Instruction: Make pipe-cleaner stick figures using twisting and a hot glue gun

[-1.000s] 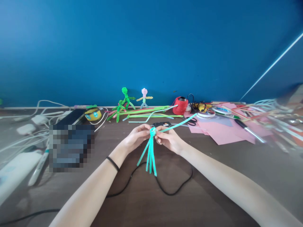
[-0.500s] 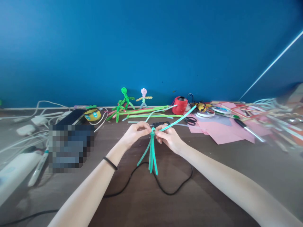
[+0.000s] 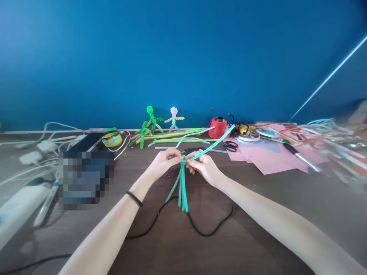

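Note:
Between my hands hangs a bundle of turquoise pipe cleaners (image 3: 184, 187), joined at a small knotted top, with several strands dangling. My left hand (image 3: 164, 162) pinches that knotted top from the left side. My right hand (image 3: 205, 166) pinches one long turquoise strand (image 3: 219, 142) close to the knot; its free end slants up to the right. Behind the hands stand a green pipe-cleaner figure (image 3: 150, 114) and a pink-headed pipe-cleaner figure (image 3: 173, 114) against the wall. Loose green pipe cleaners (image 3: 183, 134) lie just in front of them.
A red thread spool (image 3: 218, 128), black-handled scissors (image 3: 230, 146) and pink paper sheets (image 3: 269, 160) lie to the right, beside a craft knife or pen (image 3: 302, 157). White cables and chargers (image 3: 31, 157) crowd the left. A black cord (image 3: 210, 233) curves across the table in front.
The turquoise bundle has shifted slightly left and its strands swing a little. The long strand's free end has dropped slightly down and left; both hands keep their pinch.

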Tool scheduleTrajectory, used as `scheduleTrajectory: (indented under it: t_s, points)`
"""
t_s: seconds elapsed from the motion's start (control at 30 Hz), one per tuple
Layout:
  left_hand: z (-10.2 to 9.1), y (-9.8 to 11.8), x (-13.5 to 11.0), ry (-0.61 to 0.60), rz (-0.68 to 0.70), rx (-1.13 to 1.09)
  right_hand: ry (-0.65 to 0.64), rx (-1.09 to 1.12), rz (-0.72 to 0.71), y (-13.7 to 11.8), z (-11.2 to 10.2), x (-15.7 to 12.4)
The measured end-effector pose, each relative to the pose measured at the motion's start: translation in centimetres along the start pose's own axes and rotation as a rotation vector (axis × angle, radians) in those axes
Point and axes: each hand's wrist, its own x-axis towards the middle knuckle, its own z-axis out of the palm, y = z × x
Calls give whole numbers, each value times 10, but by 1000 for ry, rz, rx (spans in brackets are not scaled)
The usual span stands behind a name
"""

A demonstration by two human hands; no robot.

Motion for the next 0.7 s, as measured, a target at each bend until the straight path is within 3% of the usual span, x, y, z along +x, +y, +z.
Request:
scheduleTrajectory:
  t_s: [0.7]
  points:
    - [1,-3,-2,-49,-124,-230,36,-67,-8,4,-1,1]
